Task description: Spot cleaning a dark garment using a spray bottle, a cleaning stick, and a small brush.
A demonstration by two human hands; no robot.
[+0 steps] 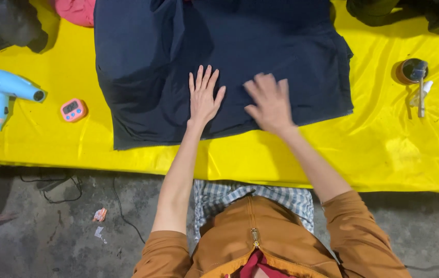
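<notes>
Navy garment (219, 56) lies flat on yellow table cover (384, 149), both hands (204, 100) pressing.

Left hand (203, 98) and right hand (269, 104) flat on navy garment (152, 62) — yellow table cover (384, 144)

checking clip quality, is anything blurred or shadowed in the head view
Head view: the right hand is smeared by motion blur, the left hand is sharp, flat on the dark blue garment. Soft shadows sit beside the blue hair dryer; the yellow table cover shows mild sheen on its wrinkles.
</notes>
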